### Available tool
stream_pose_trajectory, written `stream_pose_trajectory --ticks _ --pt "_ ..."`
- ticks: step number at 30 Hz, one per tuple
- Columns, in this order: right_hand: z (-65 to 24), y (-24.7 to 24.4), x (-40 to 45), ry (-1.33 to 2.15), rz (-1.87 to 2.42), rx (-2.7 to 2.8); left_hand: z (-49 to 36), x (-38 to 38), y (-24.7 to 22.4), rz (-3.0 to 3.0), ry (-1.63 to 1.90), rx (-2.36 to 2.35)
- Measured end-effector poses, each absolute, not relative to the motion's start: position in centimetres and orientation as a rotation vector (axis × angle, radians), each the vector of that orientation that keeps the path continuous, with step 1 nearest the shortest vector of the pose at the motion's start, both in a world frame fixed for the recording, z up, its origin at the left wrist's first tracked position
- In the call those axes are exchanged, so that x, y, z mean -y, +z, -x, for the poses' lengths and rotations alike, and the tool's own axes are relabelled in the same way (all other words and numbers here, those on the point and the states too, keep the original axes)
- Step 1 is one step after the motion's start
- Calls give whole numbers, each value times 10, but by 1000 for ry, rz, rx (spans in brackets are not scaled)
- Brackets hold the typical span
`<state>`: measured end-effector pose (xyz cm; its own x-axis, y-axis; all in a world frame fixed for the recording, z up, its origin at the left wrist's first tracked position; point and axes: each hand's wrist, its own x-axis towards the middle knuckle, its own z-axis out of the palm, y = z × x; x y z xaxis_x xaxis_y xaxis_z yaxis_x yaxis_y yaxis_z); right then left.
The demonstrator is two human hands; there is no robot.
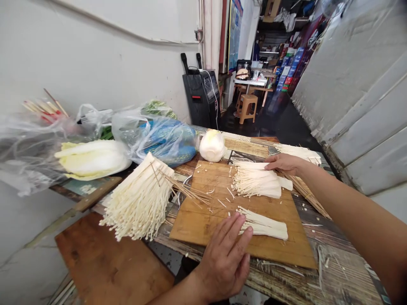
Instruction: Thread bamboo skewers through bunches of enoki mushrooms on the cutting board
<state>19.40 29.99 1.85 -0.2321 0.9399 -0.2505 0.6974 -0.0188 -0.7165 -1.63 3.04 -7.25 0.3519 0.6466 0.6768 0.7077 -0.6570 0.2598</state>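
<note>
My left hand [224,250] lies over the near edge of the wooden cutting board [203,212], fingers stretched out, the fingertips by the thin caps of a small flat bunch of enoki mushrooms [267,225]. At the back right of the board, my right hand [284,164] has its fingers closed on the far edge of a larger pile of enoki mushrooms [256,180]. Part of that grip is hidden. Left of the board a thick stack of enoki mushrooms [140,203] lies fanned out, with several thin wooden skewers [187,190] across and beside it.
Behind the board stand a round white vegetable [212,145], a blue bundle in a clear plastic bag [171,140] and a napa cabbage [95,157]. More skewers [307,195] and enoki [299,152] lie right of the board. A black speaker [202,95] stands by the wall.
</note>
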Motion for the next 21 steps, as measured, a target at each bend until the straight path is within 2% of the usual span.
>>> stream_pose_trajectory --ticks 3,5,14,21 --pt "-188 27 -300 1478 1674 1704 16 -30 -73 2516 -1207 1268" --pt "-183 31 -301 1546 1634 1581 16 -30 -74 2518 -1203 1276" --pt "-155 33 -296 1372 1583 1442 16 -29 -73 2484 -1229 1265" --pt "-140 74 -259 1401 1253 1361 15 -32 -74 2454 -1284 1212"
